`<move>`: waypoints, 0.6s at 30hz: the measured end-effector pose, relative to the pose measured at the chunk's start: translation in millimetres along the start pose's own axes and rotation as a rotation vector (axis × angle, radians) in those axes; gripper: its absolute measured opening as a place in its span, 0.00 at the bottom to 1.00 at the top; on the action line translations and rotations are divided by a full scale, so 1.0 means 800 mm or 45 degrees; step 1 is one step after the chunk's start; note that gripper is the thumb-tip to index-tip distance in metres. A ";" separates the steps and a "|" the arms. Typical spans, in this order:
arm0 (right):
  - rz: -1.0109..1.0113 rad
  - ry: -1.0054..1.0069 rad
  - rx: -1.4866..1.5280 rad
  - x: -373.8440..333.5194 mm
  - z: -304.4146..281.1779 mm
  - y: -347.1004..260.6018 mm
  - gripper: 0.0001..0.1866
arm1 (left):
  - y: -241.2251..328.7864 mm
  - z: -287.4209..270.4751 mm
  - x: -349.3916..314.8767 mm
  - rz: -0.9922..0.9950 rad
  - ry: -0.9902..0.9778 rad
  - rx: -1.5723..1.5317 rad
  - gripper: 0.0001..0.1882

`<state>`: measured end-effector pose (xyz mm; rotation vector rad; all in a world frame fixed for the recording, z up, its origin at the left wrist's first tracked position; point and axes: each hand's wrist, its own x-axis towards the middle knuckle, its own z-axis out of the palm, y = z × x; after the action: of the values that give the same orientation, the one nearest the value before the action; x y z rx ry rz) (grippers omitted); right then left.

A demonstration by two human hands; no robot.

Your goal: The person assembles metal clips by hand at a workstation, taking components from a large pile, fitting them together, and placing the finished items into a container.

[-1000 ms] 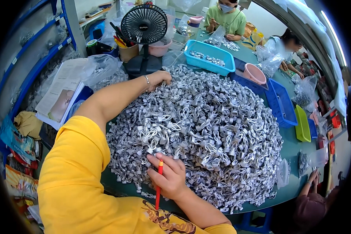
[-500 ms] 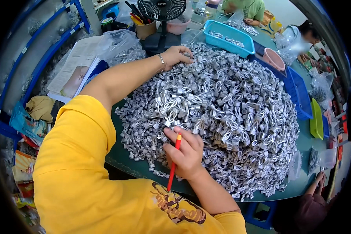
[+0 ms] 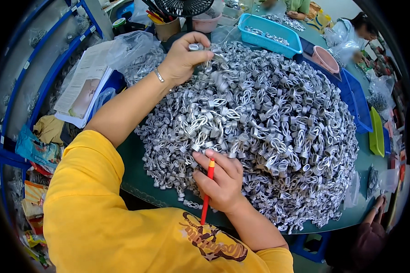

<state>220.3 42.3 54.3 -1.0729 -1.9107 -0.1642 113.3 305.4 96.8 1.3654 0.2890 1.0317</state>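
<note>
A big heap of small silver metal fittings [image 3: 278, 118], looped and ribbed like little twisted links, covers much of the green table. Over its far left edge my left hand [image 3: 183, 59] is raised, with a few of these fittings pinched between thumb and fingers. Some pieces below those fingers are blurred. At the heap's near side rests my right hand [image 3: 222, 179], its fingers curled around a red pencil [image 3: 207, 195] that has an orange band near the upper end. The fingertips of that hand touch the fittings.
A black fan [image 3: 187, 9] and a tool holder [image 3: 167, 29] stand behind my left hand. Blue [image 3: 271, 36], pink [image 3: 325, 59] and green bins [image 3: 376, 132] line the heap's far and right sides. Open papers [image 3: 84, 86] lie left. Other people sit around the table.
My left hand has lifted off the heap's far edge and now holds a few fittings. My right hand keeps its place with the red pencil. The whole view has shifted slightly.
</note>
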 end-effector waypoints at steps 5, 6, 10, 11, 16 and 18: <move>0.000 -0.012 -0.009 0.003 -0.002 0.000 0.04 | 0.051 0.055 -0.012 0.437 -0.439 0.633 0.10; 0.001 -0.013 -0.010 0.004 -0.002 0.000 0.04 | 0.049 0.069 -0.016 0.595 -0.519 0.845 0.10; -0.008 0.002 -0.001 0.005 0.000 0.000 0.03 | 0.048 0.100 -0.019 0.782 -0.823 1.027 0.19; -0.008 0.001 -0.001 0.004 0.000 0.000 0.03 | 0.051 0.101 -0.015 0.705 -0.893 0.943 0.22; 0.010 0.005 -0.027 0.004 -0.005 0.002 0.03 | 0.070 0.075 0.026 0.194 -0.783 0.575 0.23; -0.012 0.012 -0.006 0.005 0.003 -0.003 0.03 | 0.061 0.033 0.058 0.167 -0.224 0.631 0.11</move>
<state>216.2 44.7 56.7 -1.0643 -1.9085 -0.1788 136.5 315.6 164.1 1.9322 0.3414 0.9747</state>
